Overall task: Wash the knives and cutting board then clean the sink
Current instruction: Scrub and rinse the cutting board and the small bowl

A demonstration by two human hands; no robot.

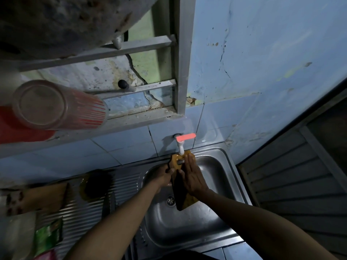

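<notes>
Left hand (pixel 166 176) grips the cutting board (pixel 185 198) under the tap (pixel 181 145); right hand (pixel 191 177) rubs it flat-fingered. Wet, it might slip.

— What can't you make out?
— The things on the draining rack (pixel 90 209) are blurred. The right hand (pixel 191 177) hides the cutting board (pixel 177 163)'s middle.
— And the knives?
— Can't tell.
</notes>
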